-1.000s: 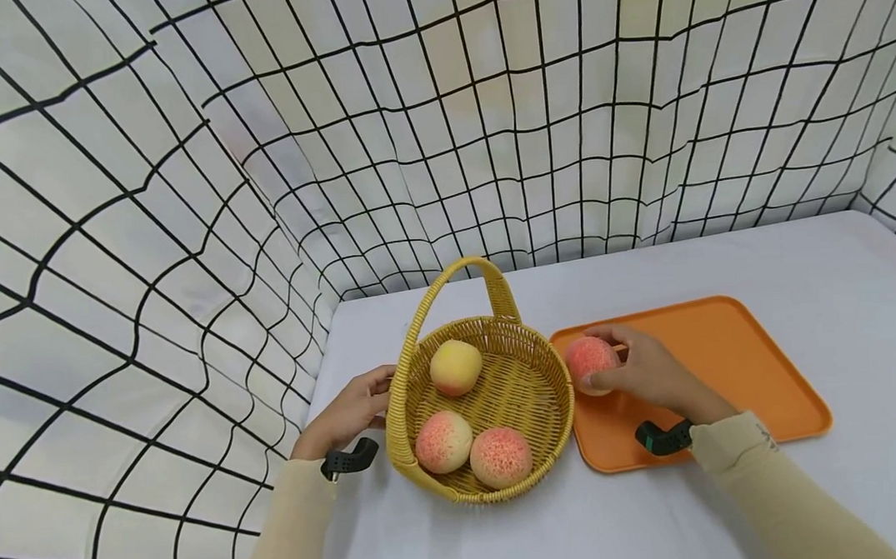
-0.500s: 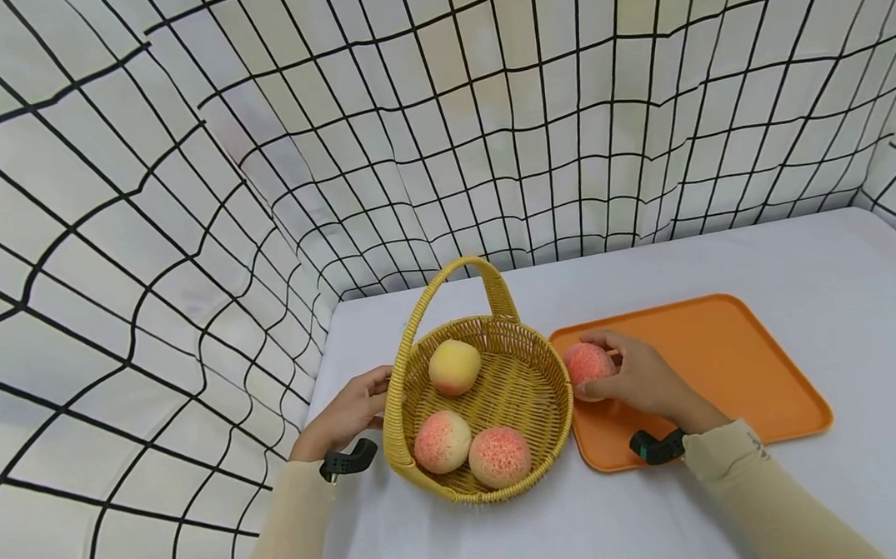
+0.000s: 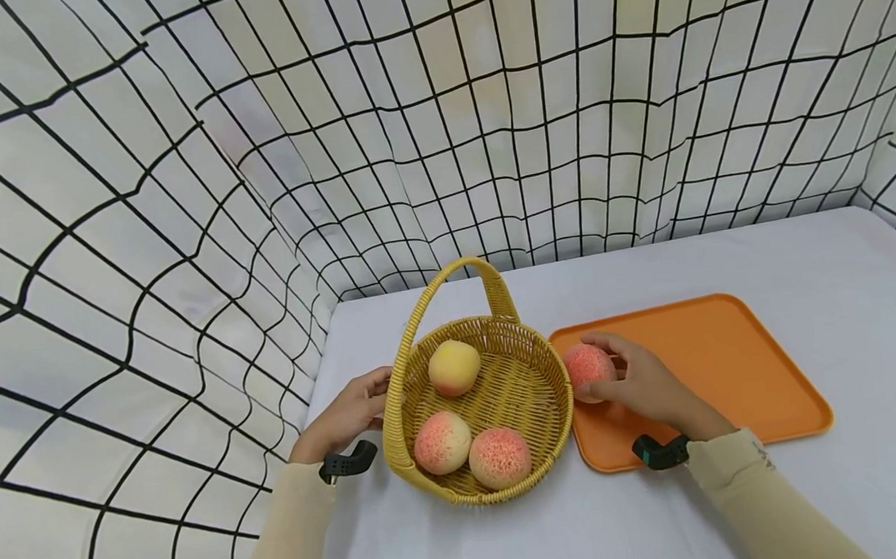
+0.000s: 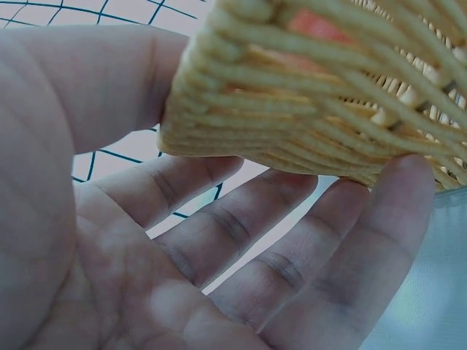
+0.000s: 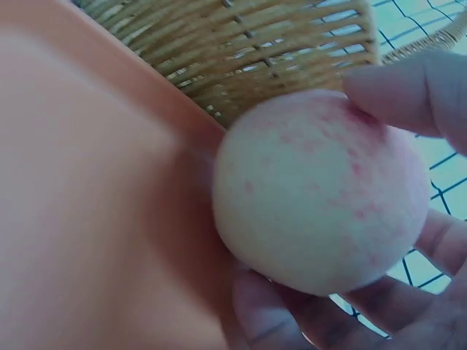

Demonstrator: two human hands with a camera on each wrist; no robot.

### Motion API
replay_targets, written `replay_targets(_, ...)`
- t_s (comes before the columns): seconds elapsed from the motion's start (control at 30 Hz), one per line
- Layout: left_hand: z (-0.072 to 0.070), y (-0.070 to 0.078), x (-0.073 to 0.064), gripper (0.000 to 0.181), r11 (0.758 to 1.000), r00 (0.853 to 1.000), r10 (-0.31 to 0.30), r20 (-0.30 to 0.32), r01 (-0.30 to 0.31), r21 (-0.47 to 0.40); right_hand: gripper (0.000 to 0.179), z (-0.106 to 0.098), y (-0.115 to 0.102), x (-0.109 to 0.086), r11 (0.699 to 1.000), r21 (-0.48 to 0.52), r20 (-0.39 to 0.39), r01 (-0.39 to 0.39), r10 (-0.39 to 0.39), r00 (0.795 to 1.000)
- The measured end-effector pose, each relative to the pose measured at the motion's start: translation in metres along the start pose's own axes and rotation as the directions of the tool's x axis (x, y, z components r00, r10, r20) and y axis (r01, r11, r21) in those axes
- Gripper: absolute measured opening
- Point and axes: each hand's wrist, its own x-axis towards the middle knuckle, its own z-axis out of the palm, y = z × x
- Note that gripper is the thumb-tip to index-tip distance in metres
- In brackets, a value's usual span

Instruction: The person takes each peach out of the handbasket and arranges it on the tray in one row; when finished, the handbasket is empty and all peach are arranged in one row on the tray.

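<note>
In the head view my right hand point(image 3: 644, 388) grips a pink, speckled peach point(image 3: 590, 372) between thumb and fingers. That peach is at the left end of the orange tray point(image 3: 710, 360), close beside the basket's rim. The right wrist view shows the peach's pale side point(image 5: 314, 204), fingers spread round it. My left hand point(image 3: 352, 410) is at the left side of the yellow woven basket point(image 3: 524, 401), its fingertips partly hidden behind the handle. In the left wrist view its fairly straight fingers point(image 4: 284, 266) reach to the basket's woven side point(image 4: 306, 109).
Three more peaches lie in the basket: a yellow one point(image 3: 455, 367) at the back, a speckled one point(image 3: 443, 442) and a pinker one point(image 3: 500, 457) in front. The basket's tall handle point(image 3: 427, 310) arches above it. A black-lined white curtain point(image 3: 531, 126) bounds the white table.
My right hand and the peach have shifted very slightly toward me and the basket. The left hand and the basket stay in place.
</note>
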Motion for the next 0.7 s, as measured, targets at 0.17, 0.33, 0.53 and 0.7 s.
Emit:
replay_targets(0.17,0.0005,-0.0017,0.0007,0.050,1.000,1.000,-0.004,-0.002,0.004,-0.002,0.071,-0.0015,0.0031,-0.0003,1.000,0.026,0.035,0.009,-0.010,0.999)
replay_targets(0.33,0.0007,-0.0021,0.0008,0.049,1.000,1.000,-0.001,0.005,0.001,0.003,0.072,-0.0003,0.0017,-0.0014,1.000,0.007,0.012,-0.003,0.002,1.000)
replay_targets(0.53,0.0001,-0.0017,0.0015,0.050,1.000,1.000,0.005,0.008,-0.005,0.009,0.078,0.0028,0.0023,-0.0004,1.000,-0.021,-0.016,-0.002,0.002,1.000)
replay_targets(0.7,-0.0008,-0.0042,0.0026,0.049,1.000,1.000,0.005,0.010,-0.005,-0.001,0.085,0.0022,0.0030,-0.0001,1.000,-0.017,0.019,-0.008,0.008,1.000)
